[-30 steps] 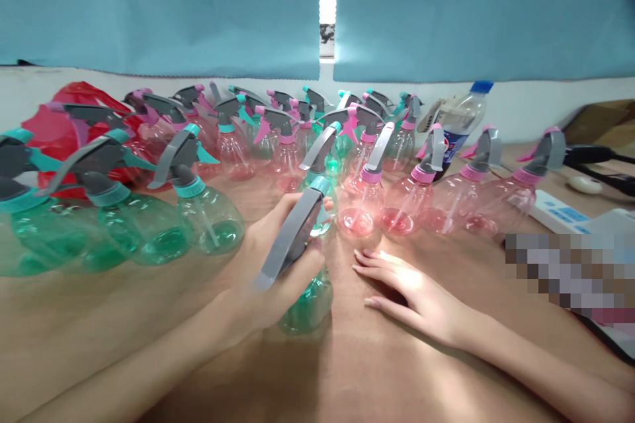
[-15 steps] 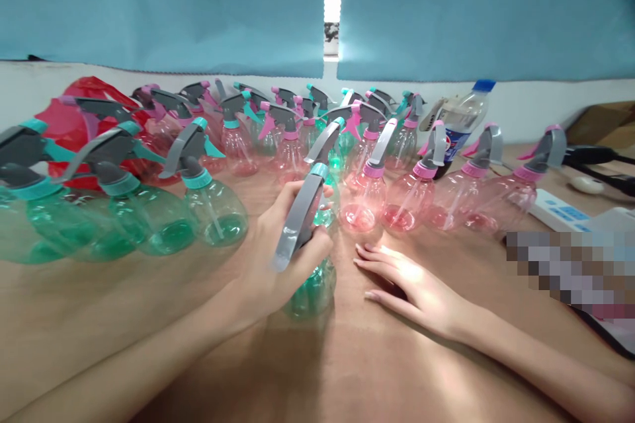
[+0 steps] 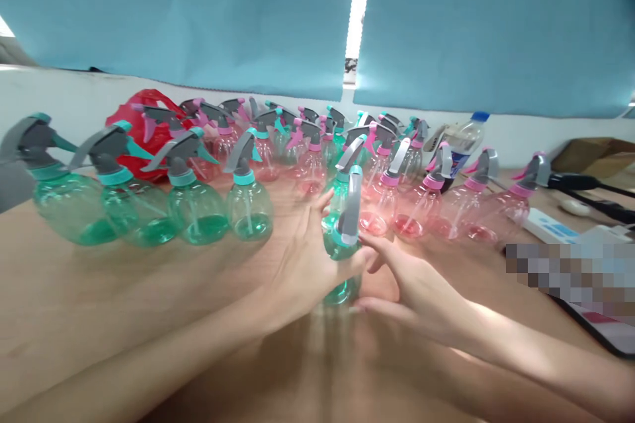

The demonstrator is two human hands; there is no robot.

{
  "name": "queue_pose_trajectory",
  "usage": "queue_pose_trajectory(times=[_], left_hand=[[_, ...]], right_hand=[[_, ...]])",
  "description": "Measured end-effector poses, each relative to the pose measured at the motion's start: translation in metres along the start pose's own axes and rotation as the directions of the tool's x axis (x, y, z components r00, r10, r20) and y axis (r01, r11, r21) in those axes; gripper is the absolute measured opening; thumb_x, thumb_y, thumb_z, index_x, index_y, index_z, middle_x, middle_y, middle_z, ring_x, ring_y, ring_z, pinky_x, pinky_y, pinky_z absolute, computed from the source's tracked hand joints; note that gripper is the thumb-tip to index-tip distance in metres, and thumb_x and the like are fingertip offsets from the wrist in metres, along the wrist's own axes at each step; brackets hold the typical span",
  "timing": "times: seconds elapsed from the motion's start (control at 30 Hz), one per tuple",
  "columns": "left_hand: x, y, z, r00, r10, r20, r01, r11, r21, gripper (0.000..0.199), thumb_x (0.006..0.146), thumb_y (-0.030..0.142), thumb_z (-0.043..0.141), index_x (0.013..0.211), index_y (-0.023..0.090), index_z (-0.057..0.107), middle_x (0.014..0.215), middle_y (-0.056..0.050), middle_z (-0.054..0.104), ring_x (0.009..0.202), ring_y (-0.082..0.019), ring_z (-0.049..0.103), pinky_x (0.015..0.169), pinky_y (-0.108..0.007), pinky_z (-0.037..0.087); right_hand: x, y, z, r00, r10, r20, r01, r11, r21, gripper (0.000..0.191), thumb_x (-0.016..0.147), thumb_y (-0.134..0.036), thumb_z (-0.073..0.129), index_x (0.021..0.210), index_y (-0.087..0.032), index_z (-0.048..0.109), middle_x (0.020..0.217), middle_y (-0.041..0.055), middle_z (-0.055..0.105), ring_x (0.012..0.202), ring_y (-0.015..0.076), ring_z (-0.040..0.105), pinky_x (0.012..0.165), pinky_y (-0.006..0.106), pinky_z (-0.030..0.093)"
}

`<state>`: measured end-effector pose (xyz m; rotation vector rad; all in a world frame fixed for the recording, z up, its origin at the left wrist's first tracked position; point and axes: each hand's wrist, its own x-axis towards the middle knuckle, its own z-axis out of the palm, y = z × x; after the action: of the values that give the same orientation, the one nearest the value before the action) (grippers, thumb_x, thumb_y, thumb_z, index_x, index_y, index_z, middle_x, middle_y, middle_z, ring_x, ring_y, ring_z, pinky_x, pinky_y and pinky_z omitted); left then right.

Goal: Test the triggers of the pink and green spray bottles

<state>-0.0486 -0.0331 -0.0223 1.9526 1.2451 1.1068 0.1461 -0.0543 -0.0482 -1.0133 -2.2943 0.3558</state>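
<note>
While fingers of L hand (image 3: 311, 263) grip green spray btl (image 3: 340, 250), R hand (image 3: 419, 283) just beside w/ fingers parted; contact unclear.

Left hand (image 3: 310, 248): at the left of the green bottle (image 3: 341, 252), thumb laid across its near face, index finger pointing upward.
Left forearm (image 3: 188, 344): bare, reaching from the near left of the bottle.
Right hand (image 3: 411, 277): just right of the bottle, fingers bent, thumb lower and apart; contact is unclear.
Right forearm (image 3: 540, 350): bare, reaching from its near right.
</note>
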Motion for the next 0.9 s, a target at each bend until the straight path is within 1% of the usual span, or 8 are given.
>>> queue_pose_trajectory(times=[0.1,0.23,0.3,0.43,0.53,0.6,0.7,0.9], left_hand=[[-0.020,-0.015,-0.009,0.996,-0.041,0.079,0.046,0.997,-0.061,0.077,0.082,0.051,0.066,0.144,0.029,0.027,0.146,-0.013,0.039,0.133,-0.035,0.042,0.105,-0.057,0.040],[-0.054,-0.039,-0.030,0.994,-0.015,0.112,0.017,1.000,-0.019,0.058,0.092,0.042,0.055,0.142,0.031,0.028,0.146,-0.010,0.039,0.136,-0.030,0.039,0.109,-0.054,0.039],[-0.069,-0.050,-0.045,0.993,-0.019,0.113,0.012,0.998,0.064,0.053,0.092,0.038,0.054,0.139,0.030,0.030,0.145,-0.009,0.039,0.134,-0.029,0.042,0.110,-0.054,0.037],[-0.091,-0.065,-0.071,0.986,-0.150,0.079,0.143,0.986,0.089,0.042,0.093,0.033,0.052,0.132,0.027,0.038,0.135,-0.009,0.049,0.126,-0.027,0.051,0.104,-0.051,0.046],[-0.100,-0.068,-0.083,0.981,-0.178,0.073,0.171,0.980,0.103,0.032,0.093,0.032,0.051,0.124,0.027,0.044,0.127,-0.008,0.053,0.119,-0.025,0.056,0.101,-0.048,0.050],[-0.103,-0.068,-0.087,0.984,-0.166,0.070,0.154,0.977,0.144,0.030,0.093,0.030,0.050,0.122,0.028,0.044,0.125,-0.007,0.054,0.116,-0.024,0.058,0.099,-0.047,0.051],[-0.104,-0.068,-0.086,0.988,-0.131,0.082,0.111,0.972,0.208,0.030,0.092,0.026,0.050,0.122,0.029,0.044,0.124,-0.005,0.053,0.115,-0.023,0.057,0.098,-0.045,0.051],[-0.097,-0.064,-0.078,0.988,-0.085,0.130,0.031,0.927,0.375,0.031,0.089,0.021,0.049,0.119,0.029,0.048,0.122,-0.004,0.054,0.112,-0.026,0.054,0.097,-0.049,0.045]], right_hand=[[0.013,-0.014,0.004,0.999,0.047,-0.012,-0.047,0.997,-0.063,0.067,0.087,-0.048,0.060,0.140,-0.019,0.032,0.112,0.0137,0.064,0.080,0.0245,0.066,0.068,0.042,0.056],[0.031,-0.026,0.013,0.994,0.102,-0.030,-0.105,0.986,-0.130,0.051,0.087,-0.045,0.059,0.127,-0.017,0.045,0.104,0.0134,0.065,0.078,0.0252,0.066,0.063,0.038,0.054],[0.042,-0.028,0.017,0.992,0.122,-0.032,-0.126,0.981,-0.150,0.054,0.086,-0.049,0.060,0.125,-0.016,0.047,0.099,0.0127,0.066,0.078,0.0265,0.067,0.063,0.038,0.053],[0.066,-0.026,0.027,0.986,0.159,-0.052,-0.166,0.964,-0.206,0.067,0.082,-0.055,0.062,0.130,-0.012,0.046,0.094,0.0133,0.069,0.081,0.0308,0.068,0.069,0.043,0.053],[0.085,-0.021,0.035,0.985,0.153,-0.085,-0.168,0.960,-0.225,0.071,0.082,-0.060,0.058,0.134,-0.014,0.043,0.113,0.0181,0.066,0.091,0.0348,0.068,0.070,0.046,0.053],[0.095,-0.018,0.039,0.985,0.147,-0.092,-0.165,0.961,-0.224,0.071,0.081,-0.061,0.057,0.135,-0.016,0.043,0.125,0.0192,0.061,0.099,0.0370,0.065,0.072,0.047,0.053],[0.109,-0.015,0.044,0.983,0.161,-0.092,-0.178,0.959,-0.220,0.073,0.082,-0.062,0.056,0.135,-0.015,0.042,0.131,0.0194,0.057,0.107,0.0382,0.062,0.079,0.049,0.052],[0.126,-0.014,0.047,0.963,0.251,-0.095,-0.268,0.921,-0.284,0.076,0.083,-0.061,0.056,0.135,-0.008,0.039,0.130,0.0233,0.055,0.106,0.0389,0.062,0.079,0.046,0.051]])
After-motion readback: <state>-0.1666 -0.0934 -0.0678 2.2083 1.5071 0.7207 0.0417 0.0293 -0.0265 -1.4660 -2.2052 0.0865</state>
